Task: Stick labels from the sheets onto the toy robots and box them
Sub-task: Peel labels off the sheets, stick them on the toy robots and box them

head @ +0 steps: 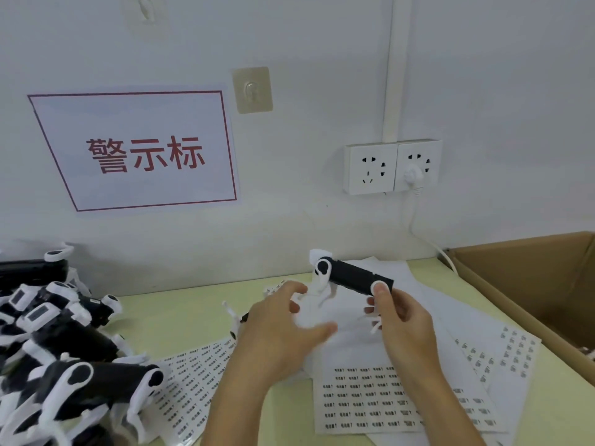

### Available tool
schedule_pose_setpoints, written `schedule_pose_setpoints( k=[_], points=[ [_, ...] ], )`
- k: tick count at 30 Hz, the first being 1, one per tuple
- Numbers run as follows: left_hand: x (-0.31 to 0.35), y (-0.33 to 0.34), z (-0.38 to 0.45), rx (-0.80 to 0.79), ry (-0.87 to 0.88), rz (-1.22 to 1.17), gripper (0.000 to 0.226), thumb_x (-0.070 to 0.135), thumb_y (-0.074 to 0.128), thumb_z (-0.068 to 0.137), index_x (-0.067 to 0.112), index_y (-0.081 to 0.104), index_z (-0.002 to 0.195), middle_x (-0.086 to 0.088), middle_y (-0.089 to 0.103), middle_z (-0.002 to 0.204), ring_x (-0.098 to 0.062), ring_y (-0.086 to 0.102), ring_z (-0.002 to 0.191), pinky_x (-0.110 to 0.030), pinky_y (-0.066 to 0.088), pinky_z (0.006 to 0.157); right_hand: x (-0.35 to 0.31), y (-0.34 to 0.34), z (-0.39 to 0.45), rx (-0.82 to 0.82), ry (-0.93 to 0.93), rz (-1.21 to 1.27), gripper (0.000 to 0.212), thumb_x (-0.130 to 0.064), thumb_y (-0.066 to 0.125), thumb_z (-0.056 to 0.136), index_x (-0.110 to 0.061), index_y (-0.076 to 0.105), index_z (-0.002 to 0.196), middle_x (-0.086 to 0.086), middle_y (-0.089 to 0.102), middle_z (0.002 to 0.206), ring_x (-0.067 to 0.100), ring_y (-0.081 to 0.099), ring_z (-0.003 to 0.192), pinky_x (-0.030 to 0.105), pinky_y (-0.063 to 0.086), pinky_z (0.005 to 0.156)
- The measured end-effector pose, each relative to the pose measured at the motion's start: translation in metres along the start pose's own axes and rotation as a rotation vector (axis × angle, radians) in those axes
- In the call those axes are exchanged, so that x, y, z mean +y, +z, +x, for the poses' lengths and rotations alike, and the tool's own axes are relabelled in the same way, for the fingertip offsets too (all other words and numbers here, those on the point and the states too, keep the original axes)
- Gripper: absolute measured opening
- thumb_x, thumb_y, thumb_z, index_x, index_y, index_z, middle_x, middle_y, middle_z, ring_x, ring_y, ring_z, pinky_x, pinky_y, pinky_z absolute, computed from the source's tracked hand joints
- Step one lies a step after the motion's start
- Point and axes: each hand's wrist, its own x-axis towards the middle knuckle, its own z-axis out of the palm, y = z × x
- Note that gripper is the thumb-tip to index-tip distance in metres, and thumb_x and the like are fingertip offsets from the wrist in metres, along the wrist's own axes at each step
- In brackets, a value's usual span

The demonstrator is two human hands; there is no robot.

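Observation:
A black-and-white toy robot (351, 276) is held up over the table, its white legs hanging down. My right hand (399, 317) grips its right end, thumb on a white joint. My left hand (283, 320) is just left of the robot's legs with fingers spread and relaxed; whether it touches them is unclear. Label sheets lie under my hands: one (363, 400) at the centre front, one (190, 381) to the left, one (502, 352) to the right. A cardboard box (528, 284) stands open at the right.
A pile of several black-and-white toy robots (64, 358) fills the left of the table. On the wall behind are a red-framed sign (138, 149), two sockets (391, 165) with a white cable running down to the table, and an adhesive hook (252, 90).

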Motion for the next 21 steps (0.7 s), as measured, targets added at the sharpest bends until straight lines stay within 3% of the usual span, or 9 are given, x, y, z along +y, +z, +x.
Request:
schedule_pose_setpoints(
  k=[2, 5, 8, 11, 14, 16, 18, 20, 21],
  points=[
    [-0.009, 0.007, 0.000, -0.137, -0.047, 0.278, 0.081, 0.049, 0.079, 0.075, 0.045, 0.029, 0.139, 0.014, 0.042, 0.131, -0.017, 0.041, 0.126, -0.039, 0.042, 0.104, 0.001, -0.008, 0.001, 0.015, -0.023, -0.066, 0.052, -0.072, 0.062, 0.069, -0.033, 0.067, 0.103, -0.014, 0.073, 0.094, -0.005, 0.068, 0.085, 0.016, 0.047, 0.068],
    [-0.020, 0.020, 0.002, -0.064, -0.064, 0.441, 0.061, 0.029, 0.066, 0.086, 0.041, 0.033, 0.136, 0.007, 0.037, 0.136, -0.023, 0.031, 0.124, -0.041, 0.043, 0.102, 0.002, -0.016, 0.001, 0.004, -0.049, -0.142, 0.042, -0.068, 0.069, 0.067, -0.045, 0.062, 0.101, -0.022, 0.068, 0.099, -0.013, 0.063, 0.087, 0.009, 0.048, 0.060],
    [-0.033, 0.019, 0.006, 0.155, -0.083, 0.427, 0.038, 0.013, 0.054, 0.093, 0.034, 0.047, 0.123, 0.005, 0.047, 0.127, -0.022, 0.038, 0.116, -0.038, 0.050, 0.090, 0.008, -0.017, 0.004, -0.074, -0.027, -0.177, 0.043, -0.054, 0.076, 0.076, -0.047, 0.059, 0.115, -0.025, 0.065, 0.113, -0.009, 0.062, 0.100, 0.018, 0.051, 0.079],
    [-0.047, 0.009, 0.009, 0.344, -0.150, 0.454, 0.051, 0.006, 0.053, 0.091, 0.031, 0.043, 0.134, 0.004, 0.051, 0.130, -0.024, 0.041, 0.121, -0.037, 0.044, 0.092, 0.010, -0.012, 0.002, -0.204, -0.021, -0.207, 0.052, -0.042, 0.074, 0.086, -0.048, 0.051, 0.133, -0.034, 0.056, 0.130, -0.010, 0.049, 0.125, 0.026, 0.047, 0.102],
    [-0.049, 0.004, 0.010, 0.469, -0.189, 0.450, 0.058, 0.010, 0.059, 0.091, 0.023, 0.037, 0.144, -0.001, 0.050, 0.135, -0.028, 0.037, 0.127, -0.039, 0.037, 0.096, 0.006, -0.011, 0.001, -0.263, 0.057, -0.346, 0.082, -0.042, 0.076, 0.083, -0.036, 0.033, 0.153, -0.023, 0.038, 0.151, 0.008, 0.036, 0.141, 0.035, 0.034, 0.117],
    [-0.038, 0.006, 0.011, 0.530, -0.119, 0.417, 0.056, 0.016, 0.064, 0.091, 0.022, 0.041, 0.143, -0.001, 0.051, 0.135, -0.027, 0.036, 0.128, -0.038, 0.036, 0.097, -0.001, -0.020, 0.002, -0.213, 0.067, -0.374, 0.082, -0.047, 0.077, 0.081, -0.035, 0.036, 0.152, -0.021, 0.041, 0.145, 0.009, 0.042, 0.135, 0.033, 0.038, 0.111],
    [-0.021, 0.018, 0.011, 0.536, 0.082, 0.330, 0.045, 0.021, 0.067, 0.091, 0.027, 0.052, 0.133, 0.005, 0.053, 0.131, -0.022, 0.039, 0.125, -0.030, 0.035, 0.096, -0.010, -0.039, 0.006, -0.077, 0.045, -0.385, 0.054, -0.049, 0.067, 0.088, -0.032, 0.053, 0.138, -0.016, 0.058, 0.128, 0.005, 0.058, 0.110, 0.026, 0.047, 0.088],
    [-0.001, 0.037, 0.008, 0.367, 0.321, 0.091, 0.028, 0.017, 0.066, 0.091, 0.035, 0.062, 0.113, 0.018, 0.057, 0.113, -0.005, 0.048, 0.112, -0.014, 0.034, 0.086, -0.017, -0.067, 0.013, 0.039, 0.081, -0.496, 0.028, -0.046, 0.057, 0.095, -0.027, 0.064, 0.116, -0.011, 0.065, 0.102, 0.004, 0.060, 0.088, 0.025, 0.044, 0.070],
    [0.007, 0.049, 0.006, 0.211, 0.386, -0.012, 0.025, 0.016, 0.064, 0.092, 0.037, 0.063, 0.106, 0.019, 0.059, 0.106, 0.001, 0.051, 0.104, -0.011, 0.036, 0.082, -0.019, -0.083, 0.016, 0.060, 0.138, -0.577, 0.021, -0.042, 0.056, 0.097, -0.026, 0.064, 0.108, -0.010, 0.064, 0.094, 0.008, 0.060, 0.086, 0.029, 0.044, 0.070]
  ],
)
